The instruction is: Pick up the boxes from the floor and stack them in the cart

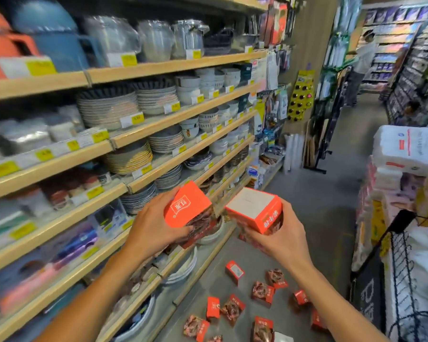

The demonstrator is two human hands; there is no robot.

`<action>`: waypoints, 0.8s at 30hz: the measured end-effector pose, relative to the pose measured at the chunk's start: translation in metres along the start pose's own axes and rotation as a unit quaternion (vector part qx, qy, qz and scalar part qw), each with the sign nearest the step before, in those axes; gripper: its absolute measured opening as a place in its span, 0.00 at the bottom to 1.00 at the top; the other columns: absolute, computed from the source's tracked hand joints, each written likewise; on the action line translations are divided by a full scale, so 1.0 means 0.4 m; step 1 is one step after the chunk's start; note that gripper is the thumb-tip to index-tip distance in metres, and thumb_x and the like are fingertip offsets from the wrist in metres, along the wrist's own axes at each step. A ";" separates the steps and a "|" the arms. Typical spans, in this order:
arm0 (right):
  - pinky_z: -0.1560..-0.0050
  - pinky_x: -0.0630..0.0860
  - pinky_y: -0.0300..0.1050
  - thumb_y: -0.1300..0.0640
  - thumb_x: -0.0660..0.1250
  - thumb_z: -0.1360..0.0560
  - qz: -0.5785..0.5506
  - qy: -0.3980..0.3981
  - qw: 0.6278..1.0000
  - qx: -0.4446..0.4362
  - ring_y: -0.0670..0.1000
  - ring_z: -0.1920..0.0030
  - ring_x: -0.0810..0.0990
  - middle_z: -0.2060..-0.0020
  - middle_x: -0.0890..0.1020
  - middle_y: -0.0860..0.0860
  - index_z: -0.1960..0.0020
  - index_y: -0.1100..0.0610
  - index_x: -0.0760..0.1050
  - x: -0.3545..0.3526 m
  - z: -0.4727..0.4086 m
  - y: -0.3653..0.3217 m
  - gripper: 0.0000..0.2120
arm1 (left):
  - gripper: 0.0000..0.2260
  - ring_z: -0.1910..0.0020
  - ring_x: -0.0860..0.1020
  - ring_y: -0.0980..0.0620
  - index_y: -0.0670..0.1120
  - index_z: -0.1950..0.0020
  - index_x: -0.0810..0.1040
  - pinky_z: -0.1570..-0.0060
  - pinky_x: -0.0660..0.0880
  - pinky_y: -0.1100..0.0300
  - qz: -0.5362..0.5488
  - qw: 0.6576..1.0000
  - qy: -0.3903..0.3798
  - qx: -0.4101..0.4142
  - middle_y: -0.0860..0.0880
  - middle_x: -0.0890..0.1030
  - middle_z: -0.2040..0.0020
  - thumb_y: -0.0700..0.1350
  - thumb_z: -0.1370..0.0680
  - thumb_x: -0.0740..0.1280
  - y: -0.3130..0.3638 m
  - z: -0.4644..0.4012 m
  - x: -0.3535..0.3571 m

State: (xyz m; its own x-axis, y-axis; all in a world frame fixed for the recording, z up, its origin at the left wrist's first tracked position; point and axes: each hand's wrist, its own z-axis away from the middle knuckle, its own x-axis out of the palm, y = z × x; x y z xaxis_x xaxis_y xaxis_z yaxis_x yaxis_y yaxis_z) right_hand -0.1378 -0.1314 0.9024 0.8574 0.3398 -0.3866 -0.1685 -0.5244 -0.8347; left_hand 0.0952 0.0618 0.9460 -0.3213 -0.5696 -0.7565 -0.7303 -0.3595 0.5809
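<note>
Aloft, each grip clutches one glossy red box (188,208) (255,211), seemingly cardboard.

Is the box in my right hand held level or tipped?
Tipped. The box in the right hand leans left toward the shelves, its white face slanted rather than flat.

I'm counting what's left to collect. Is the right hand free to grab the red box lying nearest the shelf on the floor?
Probably not yet. The right hand already grips a red box held up at shelf height, and the left hand holds another box. Nothing covers the floor box.
</note>
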 end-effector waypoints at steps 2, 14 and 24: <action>0.40 0.79 0.52 0.36 0.81 0.41 -0.014 -0.027 0.999 -0.012 0.42 0.38 0.78 0.41 0.79 0.38 0.35 0.35 0.66 0.029 -0.004 -0.005 0.40 | 0.47 0.41 0.73 0.54 0.60 0.23 0.61 0.44 0.75 0.50 -0.016 0.999 0.021 -0.027 0.58 0.72 0.35 0.61 0.38 0.79 -0.007 0.049 -0.030; 0.47 0.77 0.44 0.40 0.82 0.45 -0.107 -0.225 0.964 -0.094 0.46 0.43 0.80 0.42 0.80 0.43 0.34 0.41 0.69 0.343 0.117 -0.157 0.43 | 0.47 0.39 0.74 0.51 0.57 0.24 0.64 0.42 0.75 0.49 -0.109 0.958 0.129 -0.230 0.56 0.74 0.34 0.62 0.41 0.76 -0.118 0.483 -0.261; 0.48 0.75 0.37 0.43 0.84 0.43 -0.179 -0.382 0.890 -0.176 0.43 0.43 0.79 0.43 0.79 0.39 0.35 0.37 0.68 0.580 0.445 -0.450 0.41 | 0.48 0.39 0.75 0.53 0.57 0.24 0.65 0.41 0.75 0.51 -0.108 0.892 0.257 -0.355 0.57 0.74 0.35 0.65 0.43 0.73 -0.191 0.965 -0.464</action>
State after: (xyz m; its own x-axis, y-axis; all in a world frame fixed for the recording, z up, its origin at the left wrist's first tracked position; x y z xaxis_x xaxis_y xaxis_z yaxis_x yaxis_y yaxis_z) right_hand 0.0048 0.1808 0.8932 0.2229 0.8947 -0.3870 0.3265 -0.4426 -0.8352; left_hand -0.0221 0.4804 0.9260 0.2328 -0.6276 -0.7429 -0.1163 -0.7764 0.6194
